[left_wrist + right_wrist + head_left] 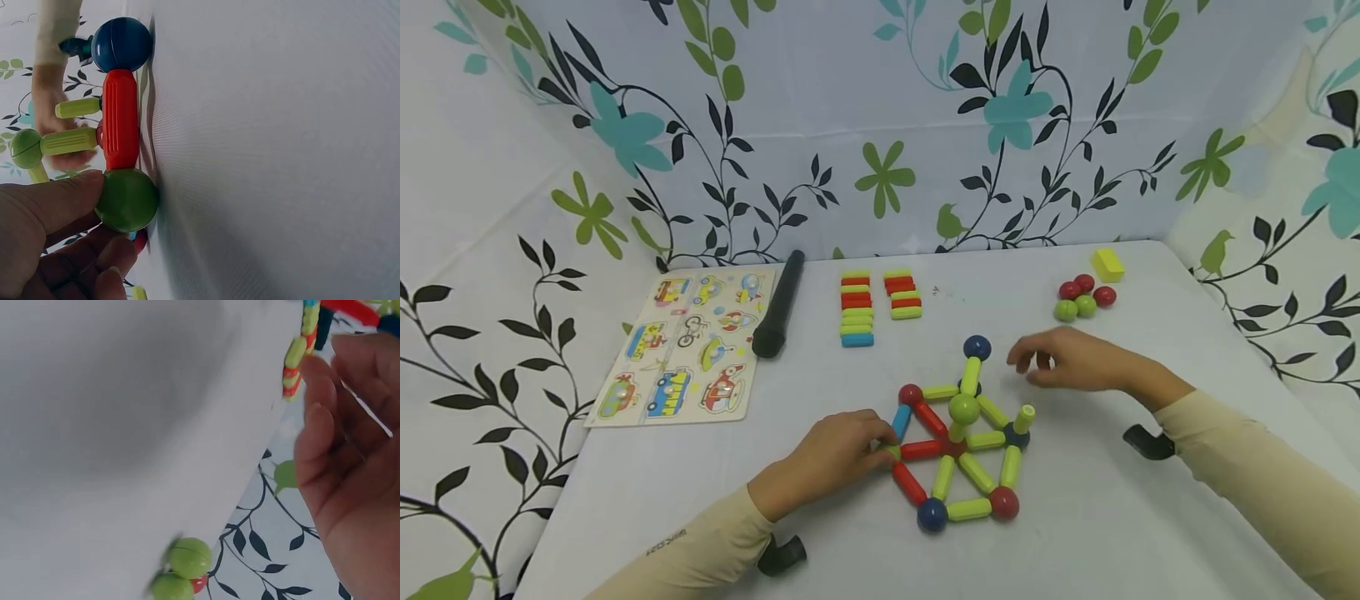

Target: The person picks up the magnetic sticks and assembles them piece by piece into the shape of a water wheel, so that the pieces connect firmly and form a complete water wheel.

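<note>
Stick-and-ball wheel (921,451), head view: on the white table (1075,533), between the hands. It looks light and stiff, but joints might pop apart if tugged.
Left hand (837,454), head view: its fingers are at the green corner ball (892,452).
Right hand (1067,358), head view: near the top blue ball (977,347), fingers loosely bent, holding nothing I can see.
Boxes or bowls, head view: none show. Loose sticks (856,317) lie in two stacks, and loose balls (1086,306) bunch by a yellow block (1107,265).
Picture board (681,350), head view: has little cars and a bike on it.
Green corner ball, left wrist view: pinched by thumb and fingers. Smooth, so maybe slippery; hold its fat middle. The red stick (120,122) has grooves, probably easier to grip.
Right hand, right wrist view: fingers softly curled, nothing seen inside.
</note>
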A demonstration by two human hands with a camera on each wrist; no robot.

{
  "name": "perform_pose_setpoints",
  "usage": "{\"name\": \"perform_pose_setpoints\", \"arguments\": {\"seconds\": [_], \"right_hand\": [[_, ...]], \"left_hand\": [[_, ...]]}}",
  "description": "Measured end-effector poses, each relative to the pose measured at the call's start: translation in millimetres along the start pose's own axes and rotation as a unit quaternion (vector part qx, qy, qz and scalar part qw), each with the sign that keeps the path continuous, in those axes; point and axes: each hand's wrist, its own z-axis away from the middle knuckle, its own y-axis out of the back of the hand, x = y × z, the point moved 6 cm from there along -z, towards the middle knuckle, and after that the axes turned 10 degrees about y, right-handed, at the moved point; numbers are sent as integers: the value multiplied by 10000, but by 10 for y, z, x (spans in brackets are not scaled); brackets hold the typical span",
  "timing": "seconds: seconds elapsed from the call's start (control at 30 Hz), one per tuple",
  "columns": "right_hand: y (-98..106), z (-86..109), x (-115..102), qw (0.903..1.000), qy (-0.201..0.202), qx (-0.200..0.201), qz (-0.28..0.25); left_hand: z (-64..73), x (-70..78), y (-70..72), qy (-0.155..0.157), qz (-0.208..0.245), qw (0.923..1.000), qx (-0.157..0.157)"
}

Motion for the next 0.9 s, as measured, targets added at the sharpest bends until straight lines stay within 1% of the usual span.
{"name": "perform_pose_setpoints", "arguments": {"seconds": [0.1,0.2,0.3,0.4,0.5,0.57,0.63,0.73,0.9], "right_hand": [[191,-365,147,9987,-104,364,354],[248,-788,245,9977,-93,460,494],[173,-1159,257,9974,37,275,667],[35,-1419,212,9945,295,-21,1005],[-91,-1598,164,9875,586,-280,1434],[-148,-1682,155,9822,692,-352,1709],[-180,-1745,152,9785,717,-378,1898],[-188,-1808,169,9762,597,-305,2064],[-166,-1843,189,9772,255,-191,2100]], "left_hand": [[6,-5,-1,-4,-37,10000,25],[8,-12,-14,1,-4,10000,32],[8,-10,-45,37,51,10000,-33],[9,-9,-78,104,61,9998,-133],[12,-4,-72,140,25,9998,-156],[12,0,-54,125,16,9998,-123],[13,4,-33,106,3,9999,-83],[14,15,-1,61,-7,10000,-19],[9,22,22,66,-61,10000,0]]}}
